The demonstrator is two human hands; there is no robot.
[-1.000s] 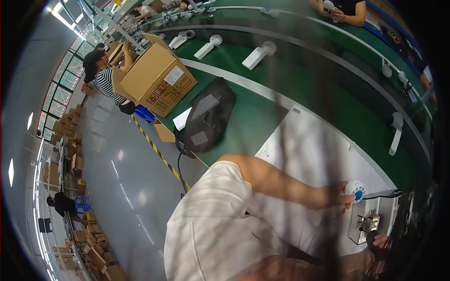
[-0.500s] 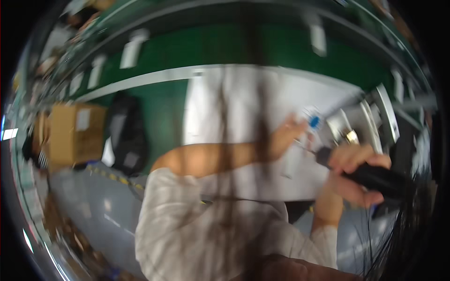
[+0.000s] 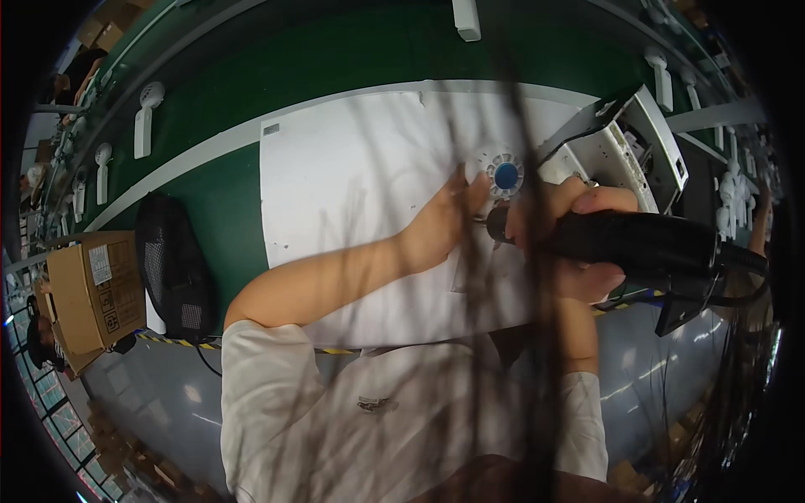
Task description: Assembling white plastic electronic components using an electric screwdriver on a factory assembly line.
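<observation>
Several thin, blurred dark strands hang nearest my lens, crossing the view of a matte white cloth shirt [image 3: 277, 377] below. On my feed the right hand [image 3: 579, 205] is wrapped round a black power tool [image 3: 637, 243], a smooth, thick cylinder with a narrower nose and a dark cable [image 3: 742, 256] curving off its rear end. The nose points left, close to the left hand [image 3: 444, 214]; I cannot tell whether its tip touches anything.

That left hand has its fingers closed on the side of a white round device [image 3: 506, 175], whose ribbed, slotted ring surrounds a flat blue disc. The device is held above a smooth white sheet [image 3: 335, 210], right of its middle, with the disc facing up at me. Beyond the right hand I make out an open metal box [image 3: 620, 155], pale-walled, angular and tilted.

Off to the left, a rounded black bag [image 3: 172, 260] with mesh-textured panels stands by a creased brown cardboard box [image 3: 101, 289]. Farther out, across a dull green surface [image 3: 360, 63], lie white handheld units [image 3: 144, 126], each a round head on a straight, boxy handle.
</observation>
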